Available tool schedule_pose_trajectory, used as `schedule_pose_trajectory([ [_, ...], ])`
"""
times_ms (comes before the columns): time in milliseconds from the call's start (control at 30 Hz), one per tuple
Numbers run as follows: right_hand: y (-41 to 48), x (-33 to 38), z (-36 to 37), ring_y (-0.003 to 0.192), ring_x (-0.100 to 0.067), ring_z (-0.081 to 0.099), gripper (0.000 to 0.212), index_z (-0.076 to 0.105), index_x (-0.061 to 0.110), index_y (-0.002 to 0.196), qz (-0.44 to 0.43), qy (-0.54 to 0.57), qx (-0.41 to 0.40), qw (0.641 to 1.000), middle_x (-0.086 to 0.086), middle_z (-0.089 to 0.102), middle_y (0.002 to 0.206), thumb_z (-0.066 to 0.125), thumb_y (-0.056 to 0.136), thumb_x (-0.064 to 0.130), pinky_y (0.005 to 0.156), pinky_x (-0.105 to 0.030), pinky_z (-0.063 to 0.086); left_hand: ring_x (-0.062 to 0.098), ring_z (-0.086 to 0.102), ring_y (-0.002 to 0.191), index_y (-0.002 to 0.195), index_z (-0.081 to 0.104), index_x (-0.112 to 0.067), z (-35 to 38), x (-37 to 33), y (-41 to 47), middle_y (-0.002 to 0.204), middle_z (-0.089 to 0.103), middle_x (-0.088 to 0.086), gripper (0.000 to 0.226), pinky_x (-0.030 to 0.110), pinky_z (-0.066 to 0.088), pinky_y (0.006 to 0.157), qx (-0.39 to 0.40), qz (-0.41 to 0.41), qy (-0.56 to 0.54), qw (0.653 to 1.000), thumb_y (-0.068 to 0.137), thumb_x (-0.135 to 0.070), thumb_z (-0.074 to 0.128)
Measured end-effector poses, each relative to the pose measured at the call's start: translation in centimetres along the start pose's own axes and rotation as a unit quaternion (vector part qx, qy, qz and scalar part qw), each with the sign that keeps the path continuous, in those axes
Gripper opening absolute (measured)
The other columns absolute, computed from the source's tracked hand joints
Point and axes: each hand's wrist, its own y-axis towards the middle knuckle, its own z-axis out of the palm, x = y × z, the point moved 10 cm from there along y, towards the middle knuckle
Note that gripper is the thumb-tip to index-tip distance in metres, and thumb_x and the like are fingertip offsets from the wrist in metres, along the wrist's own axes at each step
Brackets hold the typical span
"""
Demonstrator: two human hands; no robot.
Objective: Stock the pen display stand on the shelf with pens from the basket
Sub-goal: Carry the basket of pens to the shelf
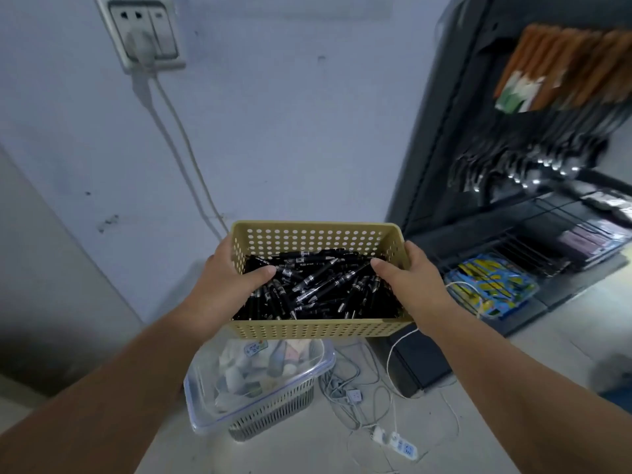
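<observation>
A tan perforated plastic basket is held in the air in front of me, filled with several black pens. My left hand grips its left wall, thumb inside on the pens. My right hand grips its right wall, thumb inside too. A dark shelf unit stands at the right, blurred; I cannot pick out a pen display stand on it.
Orange-handled items and dark hanging tools hang on the shelf, with colourful packs in wire trays below. On the floor lie a clear lidded box over a grey basket, cables and a power strip. A wall socket is at upper left.
</observation>
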Motion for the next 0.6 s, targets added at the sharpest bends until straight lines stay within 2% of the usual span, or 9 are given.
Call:
schedule_pose_trajectory([
  [67, -2.0, 0.4, -1.7, 0.093, -0.008, 0.061, 0.028, 0.059, 0.035, 0.110, 0.003, 0.002, -0.021, 1.000, 0.014, 0.066, 0.099, 0.070, 0.085, 0.040, 0.082, -0.032, 0.047, 0.018, 0.047, 0.123, 0.145, 0.029, -0.035, 0.5, -1.5, -1.1, 0.141, 0.044, -0.006, 0.081, 0.037, 0.037, 0.102, 0.013, 0.011, -0.002, 1.000, 0.078, -0.040, 0.075],
  [167, -5.1, 0.0, -4.7, 0.090, -0.008, 0.060, 0.024, 0.059, 0.035, 0.107, 0.022, 0.007, -0.057, 0.998, 0.013, 0.066, 0.096, 0.069, 0.086, 0.040, 0.078, -0.032, 0.046, 0.011, 0.046, 0.110, 0.146, 0.030, -0.028, 2.4, -3.8, -2.9, 0.122, 0.045, -0.013, 0.077, 0.031, 0.035, 0.094, 0.048, 0.036, -0.011, 0.998, 0.083, -0.030, 0.073],
  [367, -10.4, -2.4, -11.9, 0.094, -0.009, 0.060, 0.020, 0.056, 0.039, 0.099, 0.065, 0.024, -0.128, 0.989, 0.018, 0.064, 0.097, 0.070, 0.084, 0.043, 0.088, -0.037, 0.048, 0.013, 0.049, 0.109, 0.141, 0.036, -0.030, 8.2, -7.7, -6.0, 0.118, 0.051, -0.012, 0.069, 0.031, 0.036, 0.092, 0.126, 0.069, -0.015, 0.990, 0.083, -0.030, 0.073],
  [500, -13.4, -4.7, -17.0, 0.099, -0.014, 0.064, 0.039, 0.059, 0.040, 0.109, 0.090, 0.043, -0.179, 0.979, 0.017, 0.068, 0.103, 0.071, 0.074, 0.052, 0.094, -0.044, 0.050, 0.012, 0.049, 0.108, 0.141, 0.037, -0.029, 13.3, -10.6, -8.1, 0.107, 0.052, -0.016, 0.067, 0.028, 0.034, 0.091, 0.170, 0.095, -0.009, 0.981, 0.084, -0.026, 0.072],
  [600, -15.3, -7.0, -21.4, 0.096, -0.014, 0.064, 0.027, 0.059, 0.041, 0.099, 0.107, 0.056, -0.211, 0.970, 0.017, 0.068, 0.099, 0.071, 0.076, 0.049, 0.092, -0.045, 0.051, 0.012, 0.049, 0.107, 0.143, 0.035, -0.027, 18.0, -12.4, -9.6, 0.113, 0.051, -0.011, 0.071, 0.030, 0.036, 0.093, 0.202, 0.103, -0.006, 0.974, 0.083, -0.027, 0.072],
])
